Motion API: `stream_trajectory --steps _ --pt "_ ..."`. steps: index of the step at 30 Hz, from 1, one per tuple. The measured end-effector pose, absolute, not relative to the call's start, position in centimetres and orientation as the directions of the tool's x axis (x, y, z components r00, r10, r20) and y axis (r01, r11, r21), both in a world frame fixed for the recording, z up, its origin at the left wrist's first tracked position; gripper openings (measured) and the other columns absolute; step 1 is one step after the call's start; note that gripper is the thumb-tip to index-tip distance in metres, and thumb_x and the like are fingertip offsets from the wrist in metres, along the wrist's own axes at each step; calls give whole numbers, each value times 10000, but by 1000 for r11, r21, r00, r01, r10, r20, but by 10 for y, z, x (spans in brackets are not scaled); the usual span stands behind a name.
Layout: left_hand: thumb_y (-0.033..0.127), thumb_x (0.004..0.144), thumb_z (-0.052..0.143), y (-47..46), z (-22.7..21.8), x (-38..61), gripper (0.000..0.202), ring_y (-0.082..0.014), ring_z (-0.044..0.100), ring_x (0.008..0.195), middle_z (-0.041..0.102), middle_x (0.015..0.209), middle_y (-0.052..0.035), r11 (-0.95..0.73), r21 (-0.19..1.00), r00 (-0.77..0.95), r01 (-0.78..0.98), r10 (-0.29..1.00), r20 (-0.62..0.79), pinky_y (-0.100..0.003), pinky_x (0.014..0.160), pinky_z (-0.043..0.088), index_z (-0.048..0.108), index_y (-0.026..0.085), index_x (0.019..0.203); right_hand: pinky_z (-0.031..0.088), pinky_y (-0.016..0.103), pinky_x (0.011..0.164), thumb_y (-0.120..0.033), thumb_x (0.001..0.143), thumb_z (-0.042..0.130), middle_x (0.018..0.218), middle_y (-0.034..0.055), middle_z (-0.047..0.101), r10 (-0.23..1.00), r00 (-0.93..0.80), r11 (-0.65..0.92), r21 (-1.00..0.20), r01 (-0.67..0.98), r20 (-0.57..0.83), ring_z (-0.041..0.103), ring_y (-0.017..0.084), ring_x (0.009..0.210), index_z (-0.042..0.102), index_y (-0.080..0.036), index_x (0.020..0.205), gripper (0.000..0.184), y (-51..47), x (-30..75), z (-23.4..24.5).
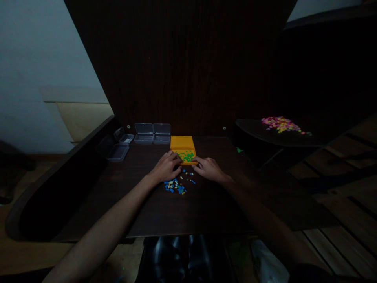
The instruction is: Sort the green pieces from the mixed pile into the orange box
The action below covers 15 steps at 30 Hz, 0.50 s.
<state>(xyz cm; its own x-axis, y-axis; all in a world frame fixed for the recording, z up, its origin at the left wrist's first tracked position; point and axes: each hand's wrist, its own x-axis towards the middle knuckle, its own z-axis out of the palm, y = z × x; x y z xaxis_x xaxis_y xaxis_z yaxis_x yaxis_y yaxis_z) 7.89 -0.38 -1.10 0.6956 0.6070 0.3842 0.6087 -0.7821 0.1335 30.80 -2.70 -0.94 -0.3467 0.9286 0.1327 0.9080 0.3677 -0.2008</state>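
Note:
A yellow box stands on the dark table with its lid raised at the back. Small green pieces lie scattered in its front tray. My left hand grips the left front side of the box, fingers bent over the edge and thumb in front. At the right front corner, my right hand holds the box between thumb and fingers. Just in front of the box lies a loose pile of tiny blue, white and yellow bricks, partly beside my left thumb.
Behind and left stand clear plastic cases with raised lids, and another clear case nearer the left side panel. A heap of pink, red and yellow bits lies on a raised shelf at right. A dark panel rises behind.

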Motion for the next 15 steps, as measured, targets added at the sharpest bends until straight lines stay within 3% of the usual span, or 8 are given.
stream_trajectory --steps 15 --pt "315 907 517 -7 -9 82 241 -266 507 980 603 1014 -110 -767 111 692 632 623 364 -413 869 449 658 154 1020 426 240 671 -360 917 509 878 40 727 928 -349 370 -199 908 130 655 164 730 633 -218 1198 339 -28 308 -8"
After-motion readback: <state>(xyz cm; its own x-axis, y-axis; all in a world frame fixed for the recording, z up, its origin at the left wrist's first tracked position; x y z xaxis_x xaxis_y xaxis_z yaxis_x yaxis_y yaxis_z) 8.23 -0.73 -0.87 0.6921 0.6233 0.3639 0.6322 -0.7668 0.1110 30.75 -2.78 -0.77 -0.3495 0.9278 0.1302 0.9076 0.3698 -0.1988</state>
